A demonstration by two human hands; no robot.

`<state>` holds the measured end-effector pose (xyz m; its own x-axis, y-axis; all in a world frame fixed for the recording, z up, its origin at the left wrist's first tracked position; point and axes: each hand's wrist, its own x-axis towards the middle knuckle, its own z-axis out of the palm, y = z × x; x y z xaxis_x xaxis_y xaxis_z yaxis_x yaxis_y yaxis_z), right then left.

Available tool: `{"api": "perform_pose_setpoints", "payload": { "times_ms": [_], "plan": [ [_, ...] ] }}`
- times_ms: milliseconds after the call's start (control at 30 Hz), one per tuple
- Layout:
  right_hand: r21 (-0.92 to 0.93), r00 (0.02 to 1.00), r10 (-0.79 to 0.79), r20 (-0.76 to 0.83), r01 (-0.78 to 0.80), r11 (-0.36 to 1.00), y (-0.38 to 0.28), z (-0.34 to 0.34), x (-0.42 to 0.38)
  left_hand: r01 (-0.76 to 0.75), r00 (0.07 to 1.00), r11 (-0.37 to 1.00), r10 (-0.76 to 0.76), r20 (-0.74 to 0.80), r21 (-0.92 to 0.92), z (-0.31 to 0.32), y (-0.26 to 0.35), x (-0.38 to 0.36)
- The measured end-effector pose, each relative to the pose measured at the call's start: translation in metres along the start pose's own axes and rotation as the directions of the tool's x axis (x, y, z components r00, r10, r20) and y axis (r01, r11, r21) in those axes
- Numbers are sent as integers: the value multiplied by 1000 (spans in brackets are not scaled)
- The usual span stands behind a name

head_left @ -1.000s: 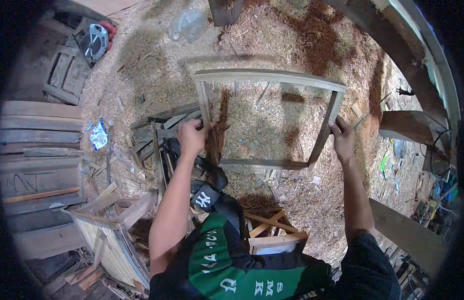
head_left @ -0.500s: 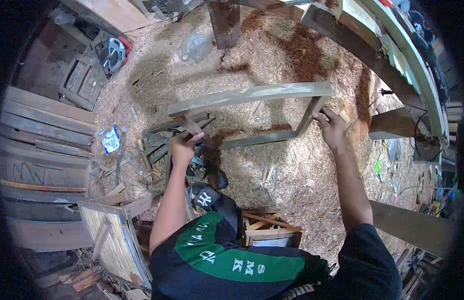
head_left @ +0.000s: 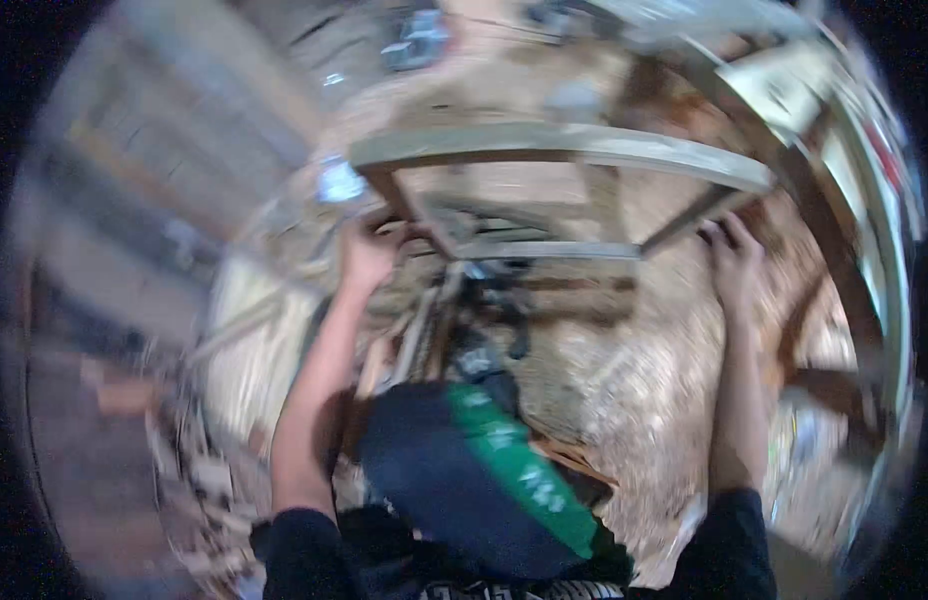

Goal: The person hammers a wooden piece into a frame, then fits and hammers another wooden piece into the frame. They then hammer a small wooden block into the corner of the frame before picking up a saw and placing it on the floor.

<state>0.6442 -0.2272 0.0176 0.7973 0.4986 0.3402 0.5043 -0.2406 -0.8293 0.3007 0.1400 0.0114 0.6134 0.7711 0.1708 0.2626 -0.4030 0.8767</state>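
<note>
A rectangular wooden frame (head_left: 554, 141) is held up in front of me, its wide rail toward the top of the view and the opposite rail lower down. My left hand (head_left: 369, 255) grips the short left side, with the fingers curled round the wood. On the short right side, my right hand (head_left: 734, 258) has its fingertips at the outer edge; motion blur softens this contact. Through the frame's opening, wood pieces (head_left: 504, 222) and the floor show behind it.
Wood shavings cover the floor (head_left: 624, 360). A timber bench or beam structure (head_left: 834, 190) curves along the right. Blurred boards (head_left: 184, 120) lie at the upper left. A slatted pale panel (head_left: 249, 360) stands near my left arm, and wood offcuts (head_left: 209, 475) lie below it.
The view has swung round and is blurred, shifting the boards and panel. The frame is still between both hands, now tilted differently and larger in view.
</note>
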Motion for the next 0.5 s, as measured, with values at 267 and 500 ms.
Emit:
{"api": "perform_pose_setpoints", "payload": {
  "times_ms": [267, 500],
  "plan": [
    [346, 899, -401, 178, 324, 880, -219, 155, 42, 191, 847, 880, 76, -527, 434, -280, 96, -144],
    [660, 649, -680, 342, 349, 665, -376, 277, -7, 180, 566, 962, 70, -822, 206, -382, 83, -305]
  ]
}}
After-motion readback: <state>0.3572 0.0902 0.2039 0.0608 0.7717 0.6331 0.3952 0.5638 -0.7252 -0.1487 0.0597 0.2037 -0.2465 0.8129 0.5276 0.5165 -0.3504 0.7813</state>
